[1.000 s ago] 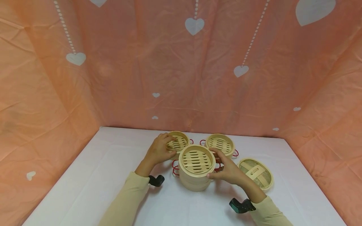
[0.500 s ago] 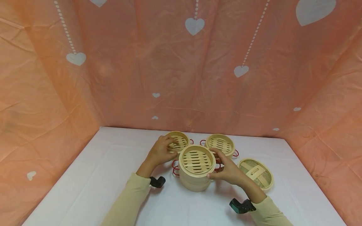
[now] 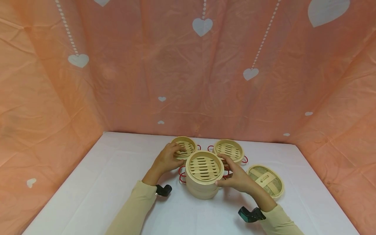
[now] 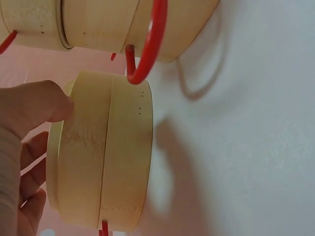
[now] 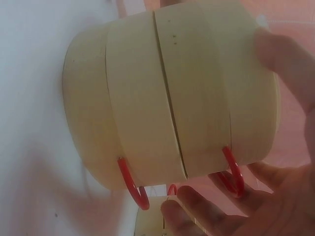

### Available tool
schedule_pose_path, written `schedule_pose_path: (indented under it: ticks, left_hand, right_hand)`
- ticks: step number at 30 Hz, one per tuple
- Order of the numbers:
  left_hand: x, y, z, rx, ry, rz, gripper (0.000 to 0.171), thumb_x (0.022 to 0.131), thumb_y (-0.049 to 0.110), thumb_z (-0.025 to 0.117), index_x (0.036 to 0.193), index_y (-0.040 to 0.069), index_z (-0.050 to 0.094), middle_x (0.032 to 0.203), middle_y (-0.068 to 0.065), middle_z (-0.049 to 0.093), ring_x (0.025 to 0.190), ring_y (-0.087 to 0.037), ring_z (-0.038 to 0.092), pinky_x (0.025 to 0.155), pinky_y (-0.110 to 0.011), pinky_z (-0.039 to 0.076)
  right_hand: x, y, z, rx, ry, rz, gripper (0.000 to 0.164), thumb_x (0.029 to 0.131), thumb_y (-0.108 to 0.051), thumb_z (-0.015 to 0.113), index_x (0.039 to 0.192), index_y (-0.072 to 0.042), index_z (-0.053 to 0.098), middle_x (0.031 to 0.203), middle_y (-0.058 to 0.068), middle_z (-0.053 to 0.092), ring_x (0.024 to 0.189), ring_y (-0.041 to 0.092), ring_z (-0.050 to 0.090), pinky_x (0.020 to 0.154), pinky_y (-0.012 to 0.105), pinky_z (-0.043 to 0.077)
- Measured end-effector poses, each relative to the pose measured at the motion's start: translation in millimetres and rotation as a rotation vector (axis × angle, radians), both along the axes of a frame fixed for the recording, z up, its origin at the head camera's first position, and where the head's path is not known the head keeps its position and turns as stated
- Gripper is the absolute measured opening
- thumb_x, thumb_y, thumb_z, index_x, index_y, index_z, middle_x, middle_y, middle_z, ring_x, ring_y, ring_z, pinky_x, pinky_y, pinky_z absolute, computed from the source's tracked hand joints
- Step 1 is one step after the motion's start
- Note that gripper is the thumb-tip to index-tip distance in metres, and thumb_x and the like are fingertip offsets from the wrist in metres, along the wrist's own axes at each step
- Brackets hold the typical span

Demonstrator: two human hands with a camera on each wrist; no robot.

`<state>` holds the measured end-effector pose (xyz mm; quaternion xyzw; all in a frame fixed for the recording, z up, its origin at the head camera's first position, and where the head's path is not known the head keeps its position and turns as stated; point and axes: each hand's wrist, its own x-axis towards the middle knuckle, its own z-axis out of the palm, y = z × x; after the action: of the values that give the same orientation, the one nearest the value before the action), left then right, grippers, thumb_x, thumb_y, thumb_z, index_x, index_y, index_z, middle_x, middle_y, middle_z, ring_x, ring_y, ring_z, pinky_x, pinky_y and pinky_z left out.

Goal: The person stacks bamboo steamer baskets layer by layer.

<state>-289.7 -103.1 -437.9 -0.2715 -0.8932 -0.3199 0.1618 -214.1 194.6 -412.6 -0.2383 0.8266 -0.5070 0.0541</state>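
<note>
My right hand [image 3: 236,176] spans the upper basket [image 3: 204,167] of a stack of two bamboo steamers, thumb on its front and index finger at the back rim. In the right wrist view, the stack [image 5: 167,93] shows red loop handles beside my lower fingers [image 5: 197,211]. My left hand [image 3: 167,159] is over the rear-left bamboo steamer [image 3: 188,147], fingers loosely bent above its slatted inside. The left wrist view has the thumb [image 4: 56,103] at that steamer's upper edge [image 4: 103,147], other fingers apart from its wall.
Another bamboo steamer [image 3: 229,150] with red handles stands at the back right. A round woven lid [image 3: 265,181] lies to the right of the stack. White cloth [image 3: 97,195] covers the table, with a peach curtain [image 3: 176,81] behind it.
My left hand has drawn slightly back toward the right, its fingers coming off the rear-left steamer's far rim. The right hand and the stack have not visibly moved.
</note>
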Motion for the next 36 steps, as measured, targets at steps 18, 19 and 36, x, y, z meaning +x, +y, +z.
schedule_pose_path:
  ticks: [18, 19, 36]
  left_hand:
    - [-0.6, 1, -7.4, -0.035, 0.042, 0.025, 0.023, 0.066, 0.018, 0.083, 0.085, 0.018, 0.071, 0.084, 0.005, 0.061, 0.087, -0.014, 0.054, 0.079, -0.032, 0.047]
    - [-0.9, 1, -8.0, -0.037, 0.041, 0.027, 0.023, 0.066, 0.018, 0.083, 0.085, 0.018, 0.070, 0.084, 0.006, 0.061, 0.086, -0.014, 0.054, 0.079, -0.032, 0.047]
    - [-3.9, 2, -7.5, -0.055, 0.159, -0.028, 0.023, 0.063, 0.010, 0.083, 0.083, 0.013, 0.071, 0.079, 0.002, 0.062, 0.073, -0.011, 0.055, 0.070, -0.030, 0.048]
  right_hand:
    - [1.2, 0, 1.4, 0.033, -0.006, -0.012, 0.091, 0.070, -0.021, 0.085, 0.144, -0.011, 0.033, 0.132, 0.023, 0.053, 0.113, 0.034, 0.058, 0.081, 0.039, 0.055]
    - [1.2, 0, 1.4, 0.037, -0.005, -0.015, 0.091, 0.070, -0.021, 0.085, 0.144, -0.011, 0.033, 0.132, 0.023, 0.053, 0.113, 0.035, 0.058, 0.082, 0.039, 0.055]
    - [0.6, 1, 2.0, 0.044, 0.004, -0.005, 0.091, 0.070, -0.022, 0.085, 0.144, -0.010, 0.033, 0.133, 0.022, 0.053, 0.114, 0.034, 0.057, 0.082, 0.042, 0.054]
